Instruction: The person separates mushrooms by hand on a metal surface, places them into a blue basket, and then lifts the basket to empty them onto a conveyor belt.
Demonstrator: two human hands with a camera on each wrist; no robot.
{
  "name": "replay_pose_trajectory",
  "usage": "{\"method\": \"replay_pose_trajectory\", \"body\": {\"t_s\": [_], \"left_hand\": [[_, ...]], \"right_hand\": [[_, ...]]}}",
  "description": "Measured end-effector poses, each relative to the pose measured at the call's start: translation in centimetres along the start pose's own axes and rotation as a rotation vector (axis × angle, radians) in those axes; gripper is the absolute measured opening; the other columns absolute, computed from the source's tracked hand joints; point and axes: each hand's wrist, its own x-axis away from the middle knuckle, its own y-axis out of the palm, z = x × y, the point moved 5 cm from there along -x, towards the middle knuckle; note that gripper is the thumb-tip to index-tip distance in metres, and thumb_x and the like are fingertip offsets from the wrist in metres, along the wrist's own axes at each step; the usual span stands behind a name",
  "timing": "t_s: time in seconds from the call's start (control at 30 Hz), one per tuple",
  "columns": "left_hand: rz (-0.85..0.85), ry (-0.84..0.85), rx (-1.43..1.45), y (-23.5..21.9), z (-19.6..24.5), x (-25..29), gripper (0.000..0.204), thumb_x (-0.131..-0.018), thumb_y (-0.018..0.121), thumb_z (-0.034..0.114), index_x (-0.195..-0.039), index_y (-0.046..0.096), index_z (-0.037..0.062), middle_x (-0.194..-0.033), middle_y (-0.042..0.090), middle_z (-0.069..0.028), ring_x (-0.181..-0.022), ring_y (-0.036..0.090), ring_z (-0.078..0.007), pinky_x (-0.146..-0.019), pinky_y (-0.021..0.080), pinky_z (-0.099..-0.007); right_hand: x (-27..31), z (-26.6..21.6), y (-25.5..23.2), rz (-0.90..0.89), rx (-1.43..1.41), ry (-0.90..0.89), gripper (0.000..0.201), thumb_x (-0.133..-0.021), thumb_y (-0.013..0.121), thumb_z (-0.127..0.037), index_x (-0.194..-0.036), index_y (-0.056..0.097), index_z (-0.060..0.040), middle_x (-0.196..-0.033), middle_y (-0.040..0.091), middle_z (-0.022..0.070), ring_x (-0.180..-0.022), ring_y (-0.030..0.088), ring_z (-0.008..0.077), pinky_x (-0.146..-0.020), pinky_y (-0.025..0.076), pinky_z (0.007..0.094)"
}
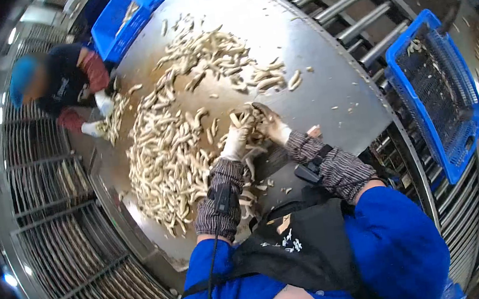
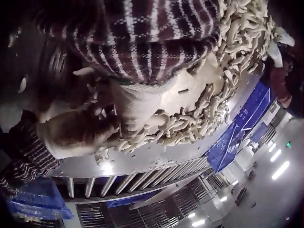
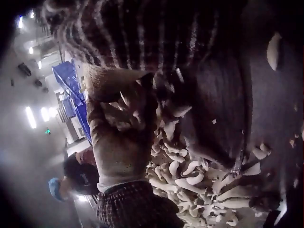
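Long, pale, curved mushrooms [image 1: 160, 152] lie in a broad heap on the metal table [image 1: 334, 103]. My gloved left hand [image 1: 235, 141] grips several of them at the heap's right edge, fingers curled. Close against it, my gloved right hand [image 1: 273, 127] curls its fingers round the same bunch from the other side; its glove is stained dark. In the left wrist view mushrooms [image 2: 152, 124] poke out beside the left hand's fingers. The right wrist view shows the right glove [image 3: 111, 83] in shadow, with the left glove [image 3: 121, 159] beyond it.
Across the table another person [image 1: 63, 81] in a blue cap handles mushrooms. A roller conveyor [image 1: 350, 30] runs along the right side, bearing a blue mesh crate [image 1: 419, 120]. More blue crates [image 1: 112, 40] stand at the far end. Slatted racks [image 1: 62, 252] line the left.
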Motion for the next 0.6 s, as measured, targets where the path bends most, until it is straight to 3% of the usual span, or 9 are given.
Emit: {"method": "replay_pose_trajectory", "body": {"t_s": [0.03, 0.1, 0.13, 0.2, 0.3, 0.37, 0.43, 0.5, 0.6], "left_hand": [[-0.019, -0.039, 0.03, -0.7, 0.1, 0.7, 0.052, -0.088, 0.066, 0.032, -0.13, 0.049, 0.0073, -0.106, 0.065, -0.0082, -0.083, 0.066, -0.0162, -0.061, 0.056, -0.0288], [-0.038, -0.007, 0.107, -1.2, 0.8, 2.1, 0.035, -0.089, 0.064, 0.028, -0.116, 0.063, 0.0055, -0.095, 0.068, -0.0062, -0.077, 0.066, -0.0143, -0.06, 0.055, -0.0272], [-0.061, -0.005, 0.255, -2.5, -1.0, 1.0, 0.04, -0.092, 0.06, 0.022, -0.128, 0.052, 0.007, -0.1, 0.066, -0.0076, -0.079, 0.066, -0.0165, -0.064, 0.056, -0.0283], [0.09, 0.117, 0.363, -1.6, 1.1, 3.3, 0.038, -0.093, 0.058, 0.027, -0.124, 0.055, 0.0037, -0.113, 0.064, -0.0118, -0.078, 0.067, -0.0162, -0.064, 0.057, -0.0276], [0.307, 0.289, 0.431, -4.5, 0.5, 3.5, 0.04, -0.095, 0.053, 0.026, -0.125, 0.048, 0.0005, -0.105, 0.064, -0.0106, -0.083, 0.066, -0.0187, -0.071, 0.058, -0.0278], [0.311, 0.244, 0.142, -10.2, -2.4, 3.0, 0.037, -0.095, 0.053, 0.025, -0.123, 0.047, 0.0014, -0.102, 0.062, -0.0107, -0.09, 0.064, -0.0193, -0.07, 0.058, -0.0282], [0.498, 0.158, 0.002, -9.4, -0.2, 6.1, 0.034, -0.094, 0.048, 0.026, -0.106, 0.061, -0.0021, -0.092, 0.066, -0.01, -0.076, 0.063, -0.0188, -0.063, 0.051, -0.0321], [0.53, 0.354, -0.308, -13.0, -2.6, 4.8, 0.034, -0.088, 0.056, 0.02, -0.112, 0.056, -0.0047, -0.088, 0.066, -0.011, -0.071, 0.063, -0.0202, -0.061, 0.051, -0.0314], [0.489, 0.352, -0.732, -12.3, -3.0, 5.5, 0.048, -0.081, 0.066, 0.022, -0.116, 0.051, -0.0074, -0.09, 0.067, -0.0153, -0.074, 0.064, -0.0231, -0.066, 0.052, -0.0327]], "right_hand": [[-0.2, -1.1, -0.6, 0.106, -0.437, -0.016, 0.058, -0.089, 0.057, -0.023, -0.142, 0.036, -0.015, -0.15, 0.031, 0.0126, -0.141, 0.023, 0.0249, -0.117, 0.011, 0.0443], [-0.6, -3.4, -1.2, -0.018, -0.274, 0.251, 0.061, -0.088, 0.061, -0.016, -0.143, 0.034, -0.0108, -0.149, 0.03, 0.0134, -0.14, 0.024, 0.0241, -0.113, 0.025, 0.0375], [-0.9, -5.3, -1.8, -0.097, -0.186, 0.373, 0.063, -0.088, 0.063, -0.012, -0.143, 0.033, -0.0087, -0.149, 0.03, 0.0138, -0.14, 0.025, 0.0237, -0.11, 0.032, 0.0341], [-1.8, -7.6, -3.0, 0.101, -0.621, 0.253, 0.064, -0.087, 0.065, -0.011, -0.142, 0.034, -0.0053, -0.143, 0.04, 0.0168, -0.129, 0.042, 0.0274, -0.104, 0.041, 0.0371], [-1.5, -9.0, -7.6, 0.041, -0.106, 0.274, 0.066, -0.086, 0.067, -0.027, -0.141, 0.036, -0.0063, -0.137, 0.045, 0.0208, -0.125, 0.045, 0.0321, -0.101, 0.043, 0.0424], [-0.4, -8.2, -14.1, 0.253, 0.419, 0.264, 0.06, -0.085, 0.066, -0.028, -0.135, 0.044, -0.0049, -0.116, 0.061, 0.0209, -0.1, 0.062, 0.0357, -0.087, 0.052, 0.0418], [1.4, -6.4, -23.8, 0.721, 1.002, -0.054, 0.068, -0.086, 0.062, -0.044, -0.137, 0.041, -0.0046, -0.129, 0.05, 0.024, -0.116, 0.051, 0.0359, -0.097, 0.042, 0.0479], [3.0, -8.7, -32.4, 0.812, 1.739, 0.236, 0.085, -0.077, 0.065, -0.057, -0.14, 0.038, -0.0068, -0.134, 0.045, 0.0222, -0.119, 0.046, 0.0382, -0.099, 0.034, 0.0548], [7.3, -5.1, -41.6, 0.402, 1.287, 1.118, 0.07, -0.082, 0.065, -0.041, -0.14, 0.037, -0.0123, -0.121, 0.059, 0.0174, -0.114, 0.058, 0.0308, -0.093, 0.048, 0.0431]]}}
